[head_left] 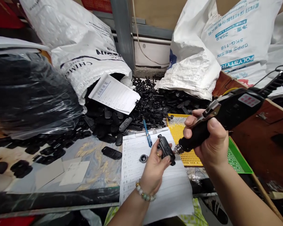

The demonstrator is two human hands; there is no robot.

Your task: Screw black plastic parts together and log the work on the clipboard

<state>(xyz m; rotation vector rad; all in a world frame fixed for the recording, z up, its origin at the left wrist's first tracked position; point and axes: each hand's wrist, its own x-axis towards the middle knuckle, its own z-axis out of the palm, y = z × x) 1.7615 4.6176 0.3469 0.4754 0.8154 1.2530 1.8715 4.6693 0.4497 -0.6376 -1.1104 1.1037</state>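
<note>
My left hand (155, 166) pinches a black elongated plastic part (166, 147) above the written sheets (136, 175). Wrapped round the body of a black electric screwdriver (202, 135) is my right hand (214, 144), its thumb and fingers near the metal lever. The screwdriver's metal tip (177, 150) is close beside the lower end of the part; whether they touch, I cannot tell. On the sheets lie a small round black piece (143, 158) and a blue pen (147, 133). Another flat black part (111, 153) rests just left of the paper.
Behind is a heap of small black parts (148, 103) with a notepad (114, 94) on it. A yellow perforated tray (186, 157) holds small shiny screws, and a green tray (240, 158) stands right. White sacks (85, 47) and a plastic-wrapped black bundle (33, 91) flank the heap.
</note>
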